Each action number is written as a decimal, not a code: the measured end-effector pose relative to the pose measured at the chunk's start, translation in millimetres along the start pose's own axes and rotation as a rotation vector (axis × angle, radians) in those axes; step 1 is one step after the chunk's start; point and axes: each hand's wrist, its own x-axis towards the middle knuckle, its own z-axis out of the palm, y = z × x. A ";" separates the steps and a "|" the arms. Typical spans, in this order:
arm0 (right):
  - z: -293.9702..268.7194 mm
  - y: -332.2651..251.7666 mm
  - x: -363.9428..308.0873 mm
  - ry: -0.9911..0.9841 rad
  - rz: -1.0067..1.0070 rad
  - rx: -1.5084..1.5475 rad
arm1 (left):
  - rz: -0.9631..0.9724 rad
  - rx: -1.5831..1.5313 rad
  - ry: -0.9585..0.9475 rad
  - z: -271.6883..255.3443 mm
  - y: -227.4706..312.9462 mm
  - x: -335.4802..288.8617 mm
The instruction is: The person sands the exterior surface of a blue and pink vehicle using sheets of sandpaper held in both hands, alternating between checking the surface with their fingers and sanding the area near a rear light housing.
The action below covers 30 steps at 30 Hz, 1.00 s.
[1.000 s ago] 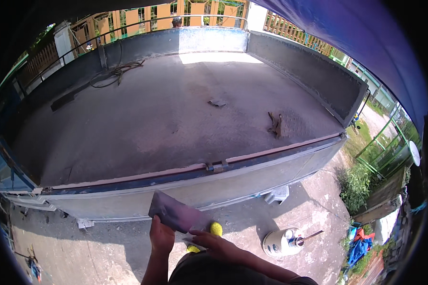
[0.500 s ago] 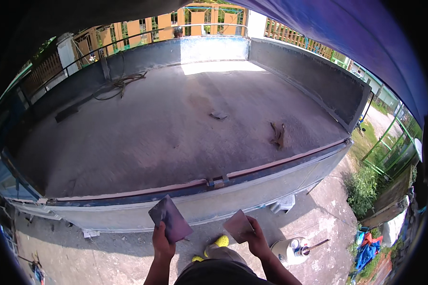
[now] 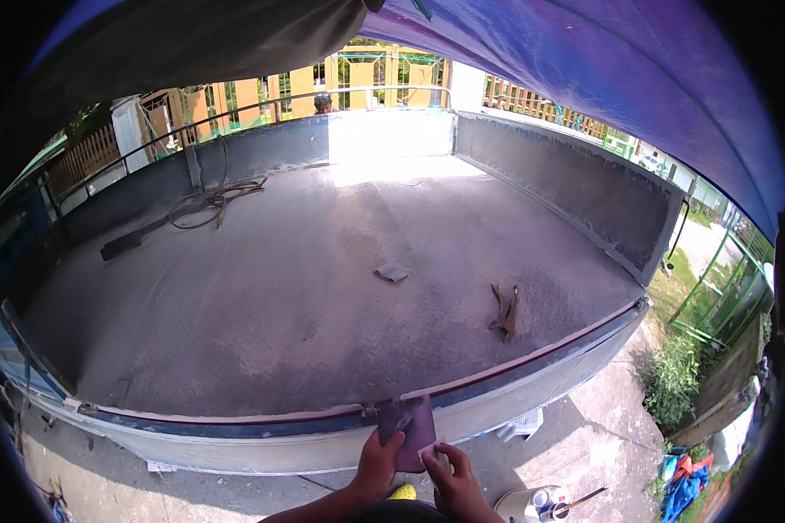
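My left hand (image 3: 378, 464) grips a dark, flat rectangular plate (image 3: 419, 429) by its left side, thumb on top. In my right hand (image 3: 456, 485) a smaller thin square piece (image 3: 426, 453) is pinched at the plate's lower right corner; only a pale bit of it shows. Both hands are close together, just in front of the near side wall (image 3: 288, 449) of a truck bed. The plate's upper part overlaps the wall's top edge in the view. What lies on the plate's face, if anything, is too small to tell.
On the bed floor (image 3: 262, 305) lie a coiled hose or cable (image 3: 214, 205), a grey scrap (image 3: 392, 274) and a brown, rag-like object (image 3: 505, 314). A bucket (image 3: 516, 506) with tins and a stick stands at lower right. A blue tarp (image 3: 584, 61) hangs overhead. Beyond the far wall a person's head (image 3: 323, 103) shows.
My hands have come together from apart, bringing the small square piece to the plate's lower corner. The view has tilted up, so the bed sits lower in the picture.
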 end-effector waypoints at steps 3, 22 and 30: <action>-17.0 -2.7 -4.3 -0.045 0.219 0.121 | -0.113 0.061 -0.060 -6.1 -21.0 20.0; -37.0 38.0 -81.6 1.195 0.613 0.649 | -0.697 0.203 -0.751 28.0 -15.6 46.7; 7.7 -9.5 -30.5 0.901 0.729 0.554 | -0.528 0.574 -1.098 -23.2 29.3 2.3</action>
